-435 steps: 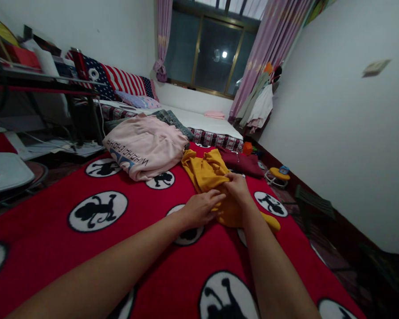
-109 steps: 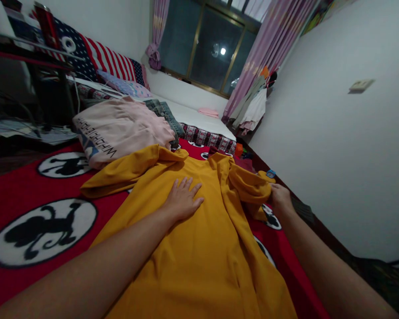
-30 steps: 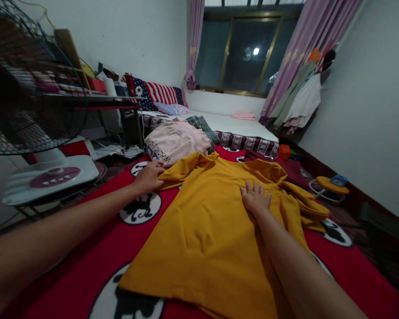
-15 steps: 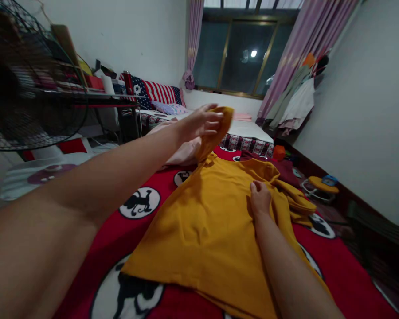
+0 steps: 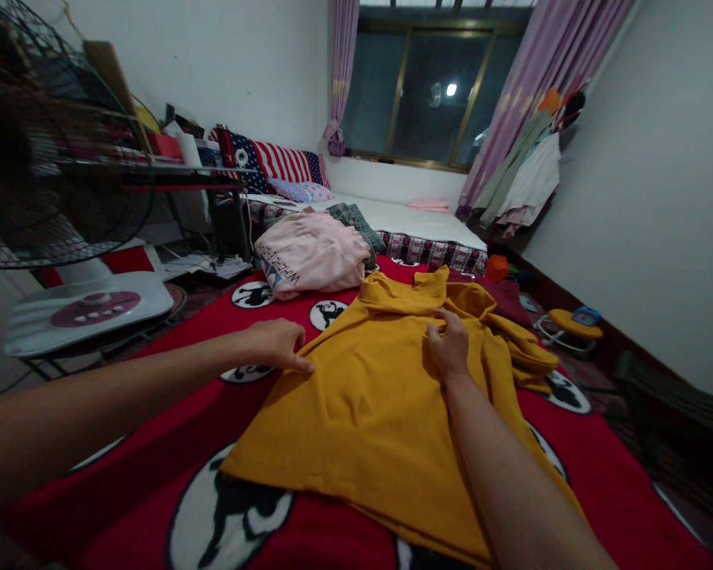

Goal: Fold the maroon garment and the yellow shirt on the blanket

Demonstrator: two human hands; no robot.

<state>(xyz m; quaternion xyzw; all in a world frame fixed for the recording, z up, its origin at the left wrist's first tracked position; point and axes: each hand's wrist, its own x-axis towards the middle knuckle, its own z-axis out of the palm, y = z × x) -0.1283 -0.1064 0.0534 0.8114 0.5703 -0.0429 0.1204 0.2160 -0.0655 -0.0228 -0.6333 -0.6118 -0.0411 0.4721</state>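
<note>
A mustard-yellow shirt (image 5: 380, 404) lies spread on a red blanket (image 5: 154, 427) printed with black-and-white cartoon circles. Its left sleeve is folded in over the body, and its right sleeve is bunched at the far right. My left hand (image 5: 276, 347) lies knuckles up at the shirt's left edge, with the fingers stretched out and their tips on the fold. My right hand (image 5: 448, 344) rests on the upper middle of the shirt near the collar, its fingers curled and pinching the cloth.
A pink sweatshirt (image 5: 312, 257) and jeans (image 5: 353, 218) are piled beyond the shirt, with a maroon garment (image 5: 507, 294) to the right. A floor fan (image 5: 47, 166) and its white base (image 5: 89, 305) stand at left. A mattress (image 5: 416, 222), hanging clothes (image 5: 528, 178) and a small yellow stool (image 5: 573, 324) lie behind and to the right.
My left hand lifted the left sleeve, folded it in over the shirt, then dropped back to the shirt's left edge. My right hand stayed on the chest and curled its fingers.
</note>
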